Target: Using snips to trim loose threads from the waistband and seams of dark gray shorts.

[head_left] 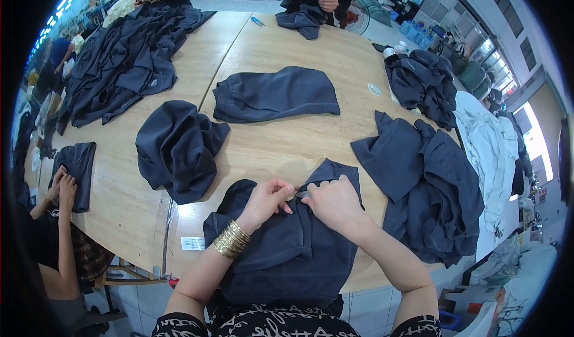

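A dark navy garment lies spread and partly folded at the table's near edge, in front of my body. My left hand, with gold bangles at its wrist, pinches thumb and fingertips together just over the cloth. A small pale bit shows at its fingertips, too small to name. Close beside it, my right hand has its fingers curled onto the garment and grips a fold of the fabric. The two hands' fingertips nearly meet.
A folded pair of dark trousers lies ahead, a crumpled dark garment to the left. Dark garments are heaped at right and far left. A white label lies near my left forearm. Other people work around the table.
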The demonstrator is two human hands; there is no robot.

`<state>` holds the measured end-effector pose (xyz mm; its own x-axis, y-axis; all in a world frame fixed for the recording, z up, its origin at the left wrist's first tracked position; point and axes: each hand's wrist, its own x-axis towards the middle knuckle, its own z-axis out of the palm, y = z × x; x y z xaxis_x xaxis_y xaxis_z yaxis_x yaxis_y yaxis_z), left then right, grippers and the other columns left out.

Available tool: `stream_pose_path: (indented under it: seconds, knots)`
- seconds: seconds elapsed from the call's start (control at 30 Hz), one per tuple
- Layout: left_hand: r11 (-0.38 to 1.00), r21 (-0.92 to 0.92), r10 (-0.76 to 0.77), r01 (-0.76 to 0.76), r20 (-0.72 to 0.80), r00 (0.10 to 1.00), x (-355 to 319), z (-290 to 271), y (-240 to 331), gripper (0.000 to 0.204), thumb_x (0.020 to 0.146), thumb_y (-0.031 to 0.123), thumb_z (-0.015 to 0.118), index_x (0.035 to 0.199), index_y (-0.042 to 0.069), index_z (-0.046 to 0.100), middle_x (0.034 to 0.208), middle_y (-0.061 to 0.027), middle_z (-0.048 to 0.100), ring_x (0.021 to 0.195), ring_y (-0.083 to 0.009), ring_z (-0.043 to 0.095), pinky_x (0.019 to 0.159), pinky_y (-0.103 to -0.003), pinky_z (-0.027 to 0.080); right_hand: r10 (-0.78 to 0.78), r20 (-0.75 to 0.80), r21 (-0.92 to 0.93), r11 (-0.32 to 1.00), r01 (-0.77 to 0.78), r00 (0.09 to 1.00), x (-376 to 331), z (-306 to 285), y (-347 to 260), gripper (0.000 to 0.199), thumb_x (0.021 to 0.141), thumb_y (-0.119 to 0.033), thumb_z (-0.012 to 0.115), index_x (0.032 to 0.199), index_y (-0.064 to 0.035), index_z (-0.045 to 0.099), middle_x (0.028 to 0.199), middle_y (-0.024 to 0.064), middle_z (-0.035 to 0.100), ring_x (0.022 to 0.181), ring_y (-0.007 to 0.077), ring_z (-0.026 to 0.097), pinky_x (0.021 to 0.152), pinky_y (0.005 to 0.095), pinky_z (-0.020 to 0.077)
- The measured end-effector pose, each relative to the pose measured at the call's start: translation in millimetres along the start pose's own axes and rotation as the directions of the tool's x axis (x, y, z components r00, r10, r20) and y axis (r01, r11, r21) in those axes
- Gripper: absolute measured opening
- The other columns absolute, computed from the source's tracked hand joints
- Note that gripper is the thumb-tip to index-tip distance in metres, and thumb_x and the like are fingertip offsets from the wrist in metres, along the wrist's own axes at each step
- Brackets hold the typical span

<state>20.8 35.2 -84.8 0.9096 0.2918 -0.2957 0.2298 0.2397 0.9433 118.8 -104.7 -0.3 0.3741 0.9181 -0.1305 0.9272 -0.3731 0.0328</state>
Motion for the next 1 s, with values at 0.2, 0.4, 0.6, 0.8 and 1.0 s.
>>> stream_pose_path:
  seconds: [0.2,0.4,0.6,0.8,1.0]
  knots:
    - [1.000,-0.004,0.020,-0.020,-0.014,1.000,0,-1,6,0.021,0.095,0.019,0.052,0.097,-0.001,0.056,0.100,-0.0081,0.068,0.056,-0.0085,0.062,0.045,-0.017,0.040,0.013,-0.044,-0.047,0.999,-0.015,0.999,0,4,6,0.025,0.085,-0.034,0.058,0.081,-0.0094,0.062,0.067,0.0091,0.064,0.065,0.0243,0.063,0.067,0.0387,0.0414]
    - [0.999,-0.052,-0.014,0.014,-0.006,1.000,0,-2,8,0.019,0.095,0.019,0.052,0.098,0.000,0.055,0.100,-0.0092,0.067,0.058,-0.0091,0.063,0.046,-0.016,0.040,0.013,-0.023,-0.053,0.999,-0.014,1.000,-1,-2,5,0.028,0.087,-0.036,0.057,0.084,-0.0089,0.061,0.067,0.0085,0.064,0.065,0.0240,0.062,0.068,0.0374,0.0406]
    - [0.999,-0.045,0.010,-0.009,0.006,1.000,-3,-5,3,0.021,0.094,0.020,0.054,0.099,0.000,0.056,0.097,-0.0085,0.067,0.059,-0.0093,0.064,0.046,-0.016,0.040,0.017,0.003,-0.070,0.997,-0.017,1.000,3,-9,-2,0.028,0.087,-0.036,0.057,0.083,-0.0093,0.061,0.067,0.0083,0.063,0.065,0.0240,0.062,0.067,0.0370,0.0401]
    - [1.000,-0.025,0.004,-0.004,0.003,1.000,-3,-2,4,0.022,0.093,0.020,0.055,0.098,-0.001,0.057,0.095,-0.0081,0.067,0.059,-0.0088,0.064,0.046,-0.016,0.040,0.020,0.031,-0.094,0.995,-0.017,0.999,6,-2,-2,0.027,0.087,-0.036,0.057,0.082,-0.0093,0.061,0.068,0.0082,0.063,0.066,0.0233,0.062,0.066,0.0361,0.0403]
    - [0.999,0.014,0.051,-0.050,-0.075,0.996,-12,3,12,0.017,0.093,0.019,0.056,0.093,0.002,0.057,0.091,-0.0049,0.067,0.061,-0.0083,0.061,0.052,-0.018,0.043,0.040,0.087,-0.074,0.997,-0.034,0.995,7,-10,6,0.028,0.089,-0.034,0.055,0.083,-0.0073,0.063,0.071,0.0104,0.065,0.068,0.0235,0.064,0.070,0.0365,0.0407]
